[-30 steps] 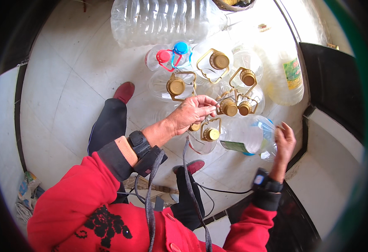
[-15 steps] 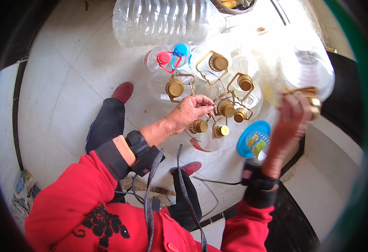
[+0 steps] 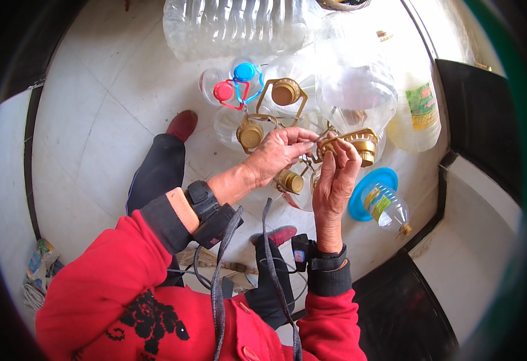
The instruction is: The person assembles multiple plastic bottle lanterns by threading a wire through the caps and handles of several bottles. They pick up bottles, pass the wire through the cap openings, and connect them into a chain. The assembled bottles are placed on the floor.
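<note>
Step in hand, as judged: both hands work at the neck of a lifted clear plastic jug [image 3: 356, 96], at its gold carry handle [image 3: 335, 139] beside the gold screw cap [image 3: 362, 147].

Left hand [image 3: 278, 153]: palm down, fingertips pinched together on the left end of the gold carry handle.

Right hand [image 3: 333, 180]: upright, fingers closed up against the handle and neck from the near side, just left of the cap. Whether it bears the jug's weight cannot be told.

Next move, as judged: needs a firm hold on the neck by one hand while the other works the thin handle ring; the plastic looks springy and likely to slip from a fingertip pinch.

Jug appearance: large, transparent, seemingly empty, body tipped away to the far right, neck toward the person, held above the floor [image 3: 95, 120].

Surroundings: below the hands, more clear jugs with gold caps [image 3: 251, 135] stand clustered on the pale tiled floor; farther off, bottles with a red cap [image 3: 223, 91] and a blue cap [image 3: 245, 71]. To the right, a small bottle lies on a blue lid [image 3: 365, 195].
</note>
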Motion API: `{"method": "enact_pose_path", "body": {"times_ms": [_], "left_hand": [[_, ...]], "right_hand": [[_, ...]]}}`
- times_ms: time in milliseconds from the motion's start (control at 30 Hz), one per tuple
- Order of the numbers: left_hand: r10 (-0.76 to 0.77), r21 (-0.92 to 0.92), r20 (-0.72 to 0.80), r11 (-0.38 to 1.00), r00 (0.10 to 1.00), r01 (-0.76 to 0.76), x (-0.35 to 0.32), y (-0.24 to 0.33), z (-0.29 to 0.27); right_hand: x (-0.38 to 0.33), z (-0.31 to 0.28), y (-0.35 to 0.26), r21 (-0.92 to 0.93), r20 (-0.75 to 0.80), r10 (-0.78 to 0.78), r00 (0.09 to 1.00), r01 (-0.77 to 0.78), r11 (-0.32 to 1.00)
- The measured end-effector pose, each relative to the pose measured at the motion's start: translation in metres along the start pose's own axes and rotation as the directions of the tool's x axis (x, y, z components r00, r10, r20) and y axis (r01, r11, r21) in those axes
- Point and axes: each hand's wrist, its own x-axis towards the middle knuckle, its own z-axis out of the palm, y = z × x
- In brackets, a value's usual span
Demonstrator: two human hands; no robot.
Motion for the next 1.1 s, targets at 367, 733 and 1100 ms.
{"method": "enact_pose_path", "body": {"times_ms": [367, 733, 1100], "left_hand": [[0.078, 0.206, 0.100, 0.974, 0.992, -0.097, -0.001, 0.002, 0.004], [0.050, 0.204, 0.140, 0.976, 0.989, -0.078, -0.004, 0.008, 0.008], [0.242, 0.460, -0.004, 0.862, 0.970, -0.213, -0.002, 0.007, 0.011]], "right_hand": [[-0.002, 0.007, 0.001, 0.088, -0.081, 0.002, 0.997, 0.005, 0.996], [0.002, -0.001, -0.009, -0.189, -0.161, -0.062, 0.985, 0.031, 0.981], [0.003, 0.004, -0.007, -0.259, -0.109, -0.166, 0.980, 0.133, 0.957]]}}
